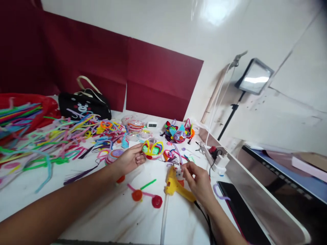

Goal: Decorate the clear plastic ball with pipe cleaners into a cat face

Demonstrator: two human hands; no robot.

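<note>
In my left hand (pixel 129 159) is a small round clear ball (pixel 152 149) wrapped in yellow, blue, red and green pipe cleaners, gripped at its left side above the table. My right hand (pixel 198 180) is closed in a pinch beside a yellow glue gun (pixel 173 183); what its fingertips hold, if anything, I cannot make out. The glue gun lies on the table with a clear glue stick (pixel 164 217) out of its back end. Left of it lie an orange pipe-cleaner coil (pixel 137 195) and a red coil (pixel 156 201), joined by a pink stem.
Loose pipe cleaners (pixel 76 131) heap over the left side, near a black bag (pixel 85 105). Decorated balls (pixel 180 135) and a small white clock (pixel 152 125) stand at the back. On the right are a power strip (pixel 217 163) and a black tablet-like slab (pixel 242 211).
</note>
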